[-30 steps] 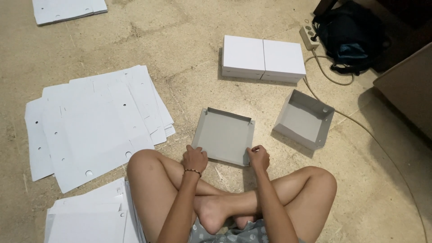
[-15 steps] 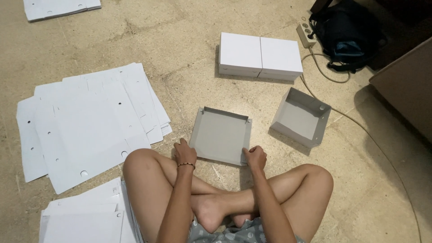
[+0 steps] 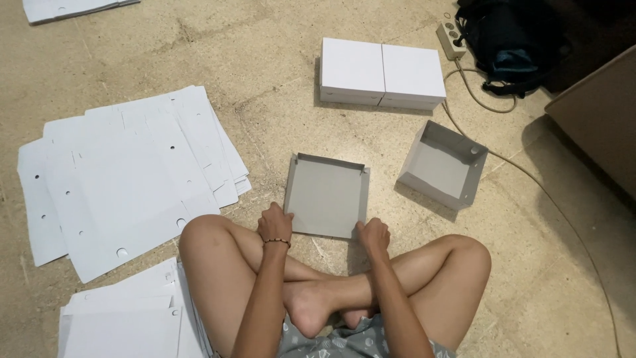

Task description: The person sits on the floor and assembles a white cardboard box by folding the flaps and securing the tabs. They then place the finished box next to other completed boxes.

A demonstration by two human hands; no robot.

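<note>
Seated cross-legged, both forearms reach forward over the knees; the left hand [image 3: 274, 223], a beaded band at its wrist, curls its fingers downward, while the right hand [image 3: 374, 235] mirrors it, knuckles up, fingers bent, the two hands apart

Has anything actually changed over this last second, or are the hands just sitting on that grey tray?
Hardly anything. Both hands, left hand and right hand, keep hold of the shallow grey tray's near corners. Only the camera view shifted slightly. The deeper box and flat sheets stayed put.
</note>
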